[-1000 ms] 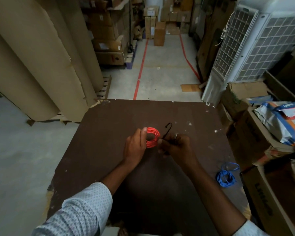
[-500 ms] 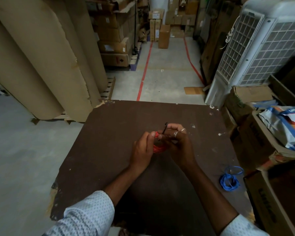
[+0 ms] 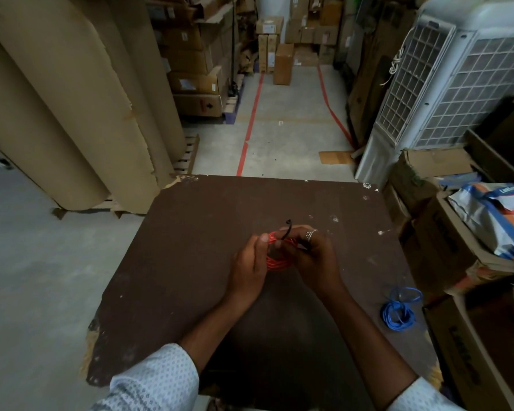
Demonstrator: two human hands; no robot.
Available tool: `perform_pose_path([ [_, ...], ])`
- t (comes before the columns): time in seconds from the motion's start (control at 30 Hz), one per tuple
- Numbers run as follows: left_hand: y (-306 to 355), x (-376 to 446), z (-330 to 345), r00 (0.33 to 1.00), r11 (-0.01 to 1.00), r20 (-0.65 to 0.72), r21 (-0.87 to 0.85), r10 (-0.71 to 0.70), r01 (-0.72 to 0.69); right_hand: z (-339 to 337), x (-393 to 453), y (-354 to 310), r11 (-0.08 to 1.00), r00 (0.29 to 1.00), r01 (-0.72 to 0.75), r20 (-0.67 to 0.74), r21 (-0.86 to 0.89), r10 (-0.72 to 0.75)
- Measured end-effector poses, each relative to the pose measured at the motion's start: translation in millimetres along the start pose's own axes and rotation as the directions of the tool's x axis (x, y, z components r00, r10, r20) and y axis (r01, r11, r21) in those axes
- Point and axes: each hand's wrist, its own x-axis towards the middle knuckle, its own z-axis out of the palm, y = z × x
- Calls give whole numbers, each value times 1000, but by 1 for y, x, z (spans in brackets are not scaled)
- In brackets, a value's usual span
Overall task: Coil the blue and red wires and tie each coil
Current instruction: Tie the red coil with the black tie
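Blue wire coil [image 3: 398, 312]: lies on the bench [image 3: 190, 247], near right edge, apart from both hands.
Left hand [image 3: 250, 268]: fingers curled, pinching the red wire coil [image 3: 277, 262].
Right hand [image 3: 312, 256]: curled round the coil's other side, gripping a black tie [image 3: 287, 229] that sticks up.

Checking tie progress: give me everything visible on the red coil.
The red coil is thin red wire wound into a small ring of many turns, held just above the brown table between both hands. The left hand pinches its left side; the right hand covers its right side. A black tie crosses its top, one end sticking up. Whether the tie is fastened cannot be told.
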Motion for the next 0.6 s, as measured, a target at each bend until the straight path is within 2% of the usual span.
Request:
perform_pose_path([
  [0.13, 3, -1, -2, 999, 1000, -19, 11, 27, -27, 3, -1, -3, 992, 1000, 29, -5, 120, -29],
  [0.23, 7, -3, -4, 1000, 1000, -6, -11, 11, -11, 3, -3, -6, 985, 1000, 1, -21, 172, 3],
  [0.4, 13, -7, -3, 994, 993, 15, -49, -109, 110, 7, -5, -10, 986, 999, -11, -47, 164, 19],
  [0.6, 26, -2, -1, 957, 955, -114, -164, -267, 247, 13, -11, -15, 984, 999, -39, -17, 172, 43],
])
